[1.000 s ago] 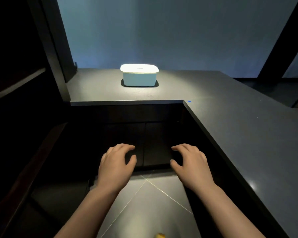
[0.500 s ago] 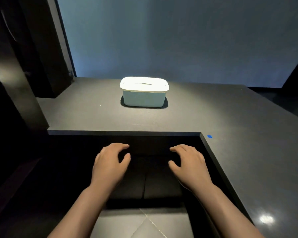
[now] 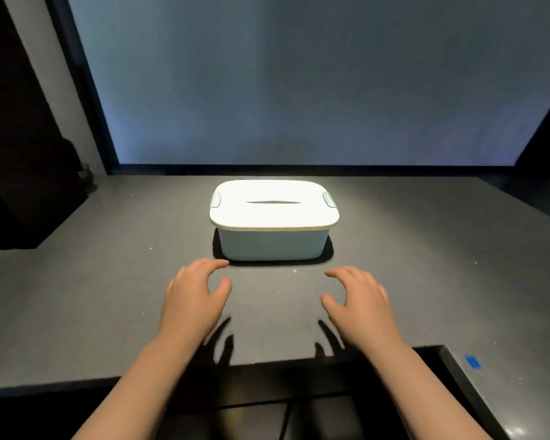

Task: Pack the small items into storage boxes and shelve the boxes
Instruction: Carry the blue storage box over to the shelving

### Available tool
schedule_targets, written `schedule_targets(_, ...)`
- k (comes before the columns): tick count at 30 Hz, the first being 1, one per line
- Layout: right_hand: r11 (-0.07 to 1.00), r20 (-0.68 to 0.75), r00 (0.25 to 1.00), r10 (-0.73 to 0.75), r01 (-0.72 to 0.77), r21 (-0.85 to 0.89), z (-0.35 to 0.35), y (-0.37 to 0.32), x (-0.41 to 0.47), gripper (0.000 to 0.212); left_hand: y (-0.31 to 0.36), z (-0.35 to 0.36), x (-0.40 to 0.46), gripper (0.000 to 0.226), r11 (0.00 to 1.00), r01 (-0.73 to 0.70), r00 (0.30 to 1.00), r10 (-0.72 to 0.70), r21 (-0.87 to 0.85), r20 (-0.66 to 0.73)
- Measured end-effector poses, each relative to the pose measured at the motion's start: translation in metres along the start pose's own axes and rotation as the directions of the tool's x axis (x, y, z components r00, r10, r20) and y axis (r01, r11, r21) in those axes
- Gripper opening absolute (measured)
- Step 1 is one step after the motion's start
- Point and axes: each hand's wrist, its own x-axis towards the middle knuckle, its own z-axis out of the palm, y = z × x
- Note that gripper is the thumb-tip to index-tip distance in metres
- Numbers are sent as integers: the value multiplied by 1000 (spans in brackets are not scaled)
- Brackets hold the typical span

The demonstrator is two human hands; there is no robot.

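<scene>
A pale blue storage box (image 3: pixel 272 244) with a closed white lid (image 3: pixel 273 206) stands on the dark grey counter (image 3: pixel 108 281), lit from above. The lid has a slot-like grip in its middle and a clip at each end. My left hand (image 3: pixel 194 300) hovers over the counter just in front of the box's left corner, fingers spread and empty. My right hand (image 3: pixel 359 303) hovers in front of the box's right corner, likewise spread and holding nothing. Neither hand touches the box.
The counter's front edge (image 3: pixel 267 368) runs below my wrists, with dark cabinet fronts under it. A piece of blue tape (image 3: pixel 473 362) marks the counter at the right. A pale wall panel (image 3: pixel 299 90) rises behind the box; dark uprights stand at the left.
I have come closer to the counter. Both hands have moved forward from below the counter's edge to over its top, close to the box.
</scene>
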Motion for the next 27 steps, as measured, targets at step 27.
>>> schedule_targets(27,864,151,961,230,-273,422,68,65,287,52,-51,93,252,56,953,290,954,-280,-88,110)
